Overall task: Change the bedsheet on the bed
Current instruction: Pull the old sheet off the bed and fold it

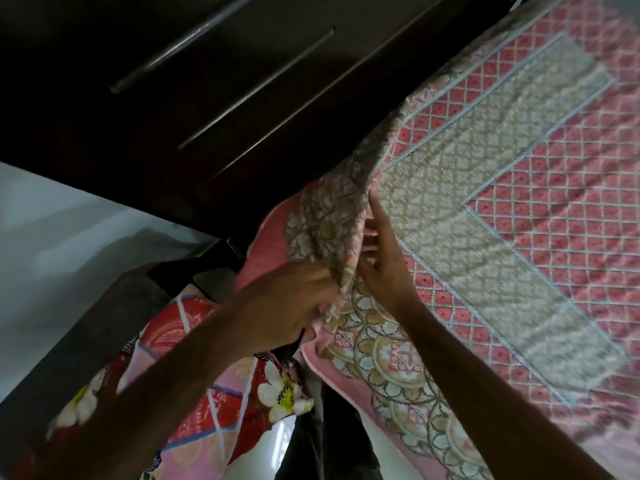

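Evidently the sheet (485, 202) — soft, light, limp — lay spread over the bed; its near-left corner was bunched in the left hand (291, 306) and steadied by the right hand's (384, 261) straight fingers — a hem grip seemed best.

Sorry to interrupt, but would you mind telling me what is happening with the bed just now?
A person is working at one corner of the bed, handling the pink patterned bedsheet, most of which lies spread over the bed. The left hand grips a bunched fold of the sheet's border, while the right hand, fingers fairly straight, rests against the sheet at the corner. A red floral cloth lies below the arms, beside the bed.
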